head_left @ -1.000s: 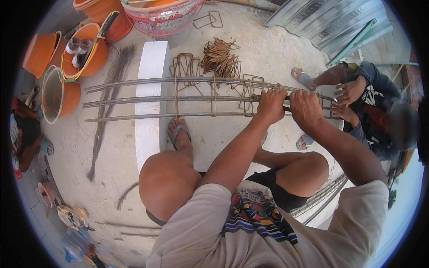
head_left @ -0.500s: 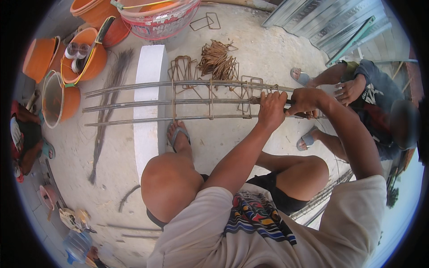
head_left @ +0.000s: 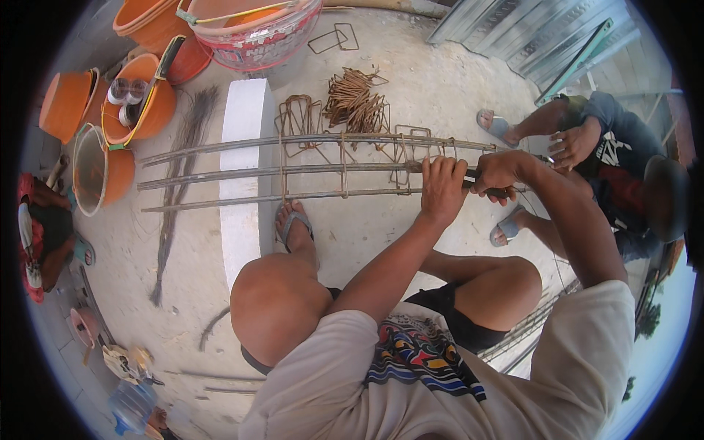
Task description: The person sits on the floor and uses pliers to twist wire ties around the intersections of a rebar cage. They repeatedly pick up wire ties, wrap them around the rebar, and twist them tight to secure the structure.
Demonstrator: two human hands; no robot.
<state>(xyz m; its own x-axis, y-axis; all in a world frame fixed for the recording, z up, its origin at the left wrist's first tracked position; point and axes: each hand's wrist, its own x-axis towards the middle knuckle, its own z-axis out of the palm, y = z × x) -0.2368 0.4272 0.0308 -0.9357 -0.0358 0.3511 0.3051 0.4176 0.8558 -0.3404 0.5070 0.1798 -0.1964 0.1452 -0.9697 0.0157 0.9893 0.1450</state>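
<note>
Fingers of the left hand [head_left: 442, 192] press side by side and fold over a dark-handled tool [head_left: 474, 174] at the rebar cage [head_left: 315, 169], while those of the right hand [head_left: 506, 170] curl at the tool's right end, though I cannot tell what they pinch. From the left, I see the cage's bars pass over a bundle of thin wire [head_left: 167, 242] and a long white block [head_left: 246, 110], then run through upright rectangular stirrups [head_left: 344, 182], with a rusty steel pile [head_left: 356, 99] just beyond. Farthest right, I see a co-worker's hand [head_left: 573, 149].
</note>
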